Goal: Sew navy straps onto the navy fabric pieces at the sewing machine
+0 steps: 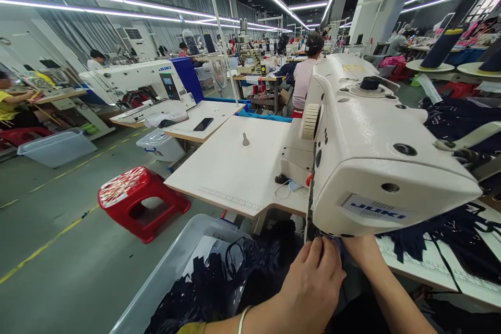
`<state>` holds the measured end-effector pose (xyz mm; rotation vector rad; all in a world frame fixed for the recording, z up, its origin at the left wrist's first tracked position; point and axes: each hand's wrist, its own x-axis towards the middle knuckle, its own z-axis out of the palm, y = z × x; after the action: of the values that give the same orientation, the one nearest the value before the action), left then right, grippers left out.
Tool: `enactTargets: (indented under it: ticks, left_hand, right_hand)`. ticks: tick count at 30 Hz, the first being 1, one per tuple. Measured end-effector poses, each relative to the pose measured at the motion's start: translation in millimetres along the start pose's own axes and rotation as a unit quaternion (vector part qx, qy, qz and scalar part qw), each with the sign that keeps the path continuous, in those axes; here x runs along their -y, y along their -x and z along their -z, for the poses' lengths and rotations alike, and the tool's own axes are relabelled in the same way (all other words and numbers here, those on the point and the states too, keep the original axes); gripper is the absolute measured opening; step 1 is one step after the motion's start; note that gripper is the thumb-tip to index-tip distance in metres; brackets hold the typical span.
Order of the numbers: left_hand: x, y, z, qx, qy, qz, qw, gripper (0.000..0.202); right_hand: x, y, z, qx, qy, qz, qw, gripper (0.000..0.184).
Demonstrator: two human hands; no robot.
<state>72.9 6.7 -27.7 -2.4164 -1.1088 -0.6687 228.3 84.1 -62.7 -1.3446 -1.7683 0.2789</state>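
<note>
My left hand [315,274] is at the front of a white JUKI sewing machine [376,167], under its head. Its fingers are bent and pressed together on a dark navy fabric piece [327,238], which is mostly covered by the fingers and the machine. My right hand [358,246] reaches in from the right, close to the left one; the machine head hides its fingers. Below and left of my left hand, a clear plastic bin [156,276] holds a heap of dark navy straps [207,282].
More navy straps [450,229] lie on the table right of the machine. A grey metal piece [245,139] sits on the white tabletop [223,167]; a phone [203,124] lies farther back. A red stool [143,203] stands left. A co-worker [307,78] sits ahead.
</note>
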Motion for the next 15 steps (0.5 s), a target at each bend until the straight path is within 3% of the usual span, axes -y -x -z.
enactTargets:
  ticks: [8,12,15]
  left_hand:
    - [2,2,-2.2,-0.01,-0.008,-0.008,1.0,0.035]
    - [4,5,-9.0,-0.058,-0.002,0.012,0.998,0.03]
    - [8,10,-18.1,-0.123,0.061,0.009,0.991,0.03]
  right_hand:
    - [5,-10,2,0.03,-0.069,-0.024,0.997,0.026]
    - [10,-14,5,0.026,-0.091,-0.042,0.995,0.034]
    - [14,-15,5,0.018,-0.116,-0.063,0.991,0.033]
